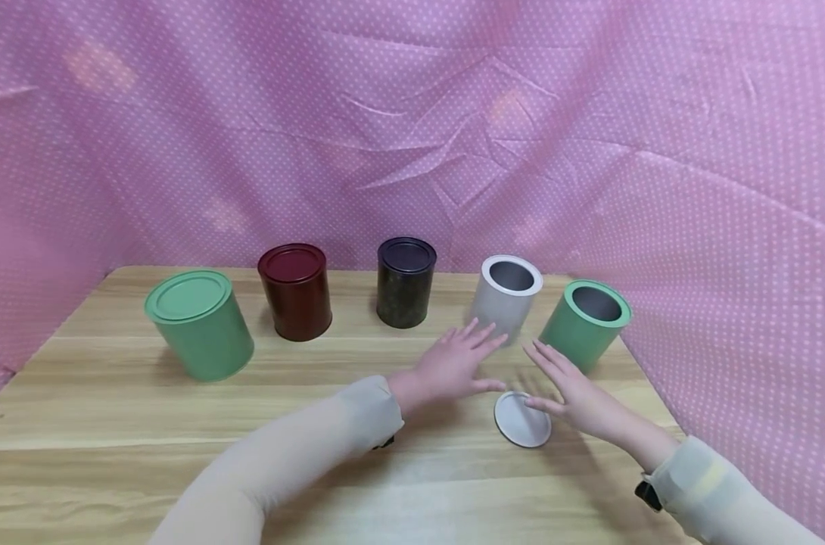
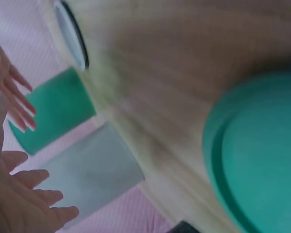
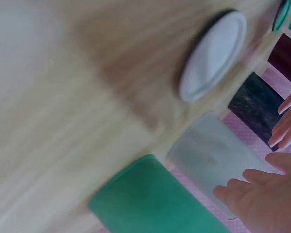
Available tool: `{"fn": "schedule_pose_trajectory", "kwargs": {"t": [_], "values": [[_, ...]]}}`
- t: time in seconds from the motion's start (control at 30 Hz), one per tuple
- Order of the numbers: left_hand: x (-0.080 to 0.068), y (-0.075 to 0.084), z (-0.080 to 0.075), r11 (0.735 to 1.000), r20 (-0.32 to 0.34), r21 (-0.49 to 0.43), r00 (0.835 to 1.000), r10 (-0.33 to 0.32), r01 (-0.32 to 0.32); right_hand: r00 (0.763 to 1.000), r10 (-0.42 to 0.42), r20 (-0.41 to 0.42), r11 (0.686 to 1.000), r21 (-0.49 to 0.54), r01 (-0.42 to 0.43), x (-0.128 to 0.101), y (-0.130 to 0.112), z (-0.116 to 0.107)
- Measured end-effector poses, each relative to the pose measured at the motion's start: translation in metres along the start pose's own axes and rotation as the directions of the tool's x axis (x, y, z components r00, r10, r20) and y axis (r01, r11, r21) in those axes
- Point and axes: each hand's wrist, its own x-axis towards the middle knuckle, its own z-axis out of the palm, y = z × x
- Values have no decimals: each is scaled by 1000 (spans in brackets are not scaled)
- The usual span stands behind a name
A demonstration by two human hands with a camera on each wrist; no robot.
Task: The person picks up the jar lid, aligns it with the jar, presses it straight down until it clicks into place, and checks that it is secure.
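My left hand [image 1: 456, 363], fingers spread, hovers in front of an open white can [image 1: 501, 310]; whether it touches the can I cannot tell. My right hand [image 1: 576, 393] reaches out with straight fingers beside an open green can [image 1: 576, 337], holding nothing. Between the hands a white round lid [image 1: 521, 421] lies on the table, the right thumb partly over it in the head view. A green lid [image 2: 262, 155] shows close up in the left wrist view and at the top of the right wrist view; the left arm hides it from the head view.
Along the back stand a black lidded can [image 1: 406, 288] and a dark red lidded can [image 1: 300, 299]. A green lidded can [image 1: 204, 333] is at the left. Pink dotted cloth [image 1: 412, 113] hangs behind and beside the wooden table [image 1: 113, 454].
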Motion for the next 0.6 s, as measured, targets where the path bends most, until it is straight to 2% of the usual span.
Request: {"fn": "schedule_pose_trajectory", "kwargs": {"t": [0.2, 0.4, 0.6], "values": [[0, 9, 15, 999, 74, 37, 997, -25, 22, 999, -22, -24, 999, -25, 22, -9, 10, 10], [-4, 17, 28, 996, 157, 89, 988, -1, -13, 999, -49, -21, 997, -52, 48, -17, 17, 20], [-5, 22, 36, 995, 177, 101, 984, 6, -25, 999, -31, 31, 999, -20, 32, -20, 21, 27]]}}
